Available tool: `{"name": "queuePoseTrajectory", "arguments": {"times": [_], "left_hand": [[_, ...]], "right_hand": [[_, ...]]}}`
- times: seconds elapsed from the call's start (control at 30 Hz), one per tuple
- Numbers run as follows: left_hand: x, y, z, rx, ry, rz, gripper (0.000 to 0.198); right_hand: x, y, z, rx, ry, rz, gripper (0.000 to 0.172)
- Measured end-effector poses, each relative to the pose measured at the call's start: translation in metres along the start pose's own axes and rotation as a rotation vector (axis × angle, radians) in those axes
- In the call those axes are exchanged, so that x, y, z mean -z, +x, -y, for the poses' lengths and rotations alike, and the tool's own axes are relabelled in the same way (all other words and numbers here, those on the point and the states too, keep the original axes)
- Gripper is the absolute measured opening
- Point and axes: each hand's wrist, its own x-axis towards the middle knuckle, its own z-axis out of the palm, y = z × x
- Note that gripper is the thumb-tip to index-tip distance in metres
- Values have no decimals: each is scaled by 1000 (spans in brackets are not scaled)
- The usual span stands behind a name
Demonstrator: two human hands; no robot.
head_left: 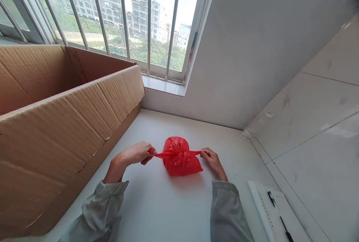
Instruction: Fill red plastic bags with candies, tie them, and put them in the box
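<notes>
A red plastic bag (pixel 183 164) rests on the white tabletop (pixel 157 204), bunched up and knotted or twisted at its top. Whatever fills it is hidden by the plastic. My left hand (pixel 139 153) is closed on one handle of the bag, stretched out to the left. On the other side, my right hand (pixel 211 159) pinches the opposite handle and holds it taut to the right. Both handles run nearly level from the gathered middle.
A large open cardboard box (pixel 70 129) stands along the left. At the right lie a white notebook (pixel 263 212) and a black-capped pen (pixel 271 199). A clear plastic bottle (pixel 254 128) is in the back right corner. Behind is a barred window (pixel 148 28).
</notes>
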Motion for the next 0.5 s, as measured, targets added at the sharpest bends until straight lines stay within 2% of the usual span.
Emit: {"name": "queuePoseTrajectory", "arguments": {"times": [0.2, 0.5], "left_hand": [[-7, 5, -2, 47, -1, -25, 27], [-17, 11, -8, 72, -3, -93, 26]], "right_hand": [[-3, -1, -6, -28, 52, -51, 46], [1, 3, -11, -28, 30, -53, 42]]}}
